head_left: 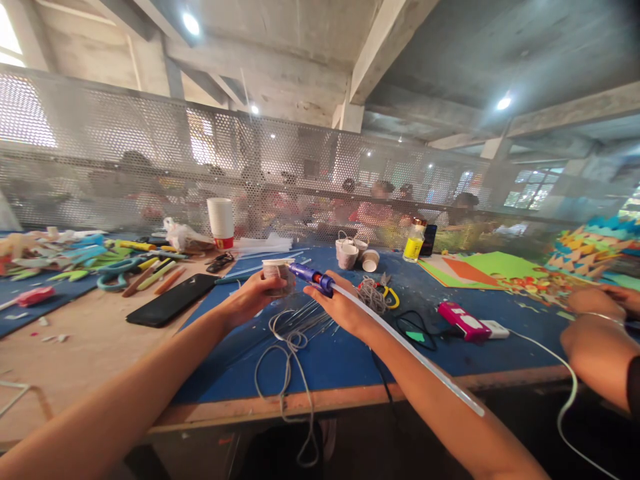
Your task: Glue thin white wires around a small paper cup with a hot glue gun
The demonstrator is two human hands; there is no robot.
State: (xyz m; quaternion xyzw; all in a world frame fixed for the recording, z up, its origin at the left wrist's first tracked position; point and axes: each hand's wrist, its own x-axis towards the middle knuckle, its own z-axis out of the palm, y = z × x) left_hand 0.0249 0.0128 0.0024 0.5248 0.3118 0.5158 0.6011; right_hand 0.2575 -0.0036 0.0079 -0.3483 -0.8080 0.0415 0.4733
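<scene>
My left hand (pixel 250 298) is closed round a small paper cup (pixel 278 269) whose side appears wrapped in cord. In my right hand (pixel 341 305) is a blue glue gun (pixel 311 276), its nozzle at the cup's rim. A long clear glue stick (pixel 415 353) runs out of its back along my right forearm. Loose grey cord (pixel 289 357) loops below the cup and hangs over the table edge. Several thin clear sticks (pixel 313 316) lie under my hands. Whether the nozzle touches the cup, I cannot tell.
Several small cups (pixel 347 253) stand beyond my hands, near a cord bundle (pixel 371 293) and yellow-handled scissors (pixel 391 297). A black phone (pixel 173 301), paper cup stack (pixel 221 223) and tools lie left. Rightward are a pink power block (pixel 464 321), coloured paper (pixel 495 267) and another person's arm (pixel 600 340).
</scene>
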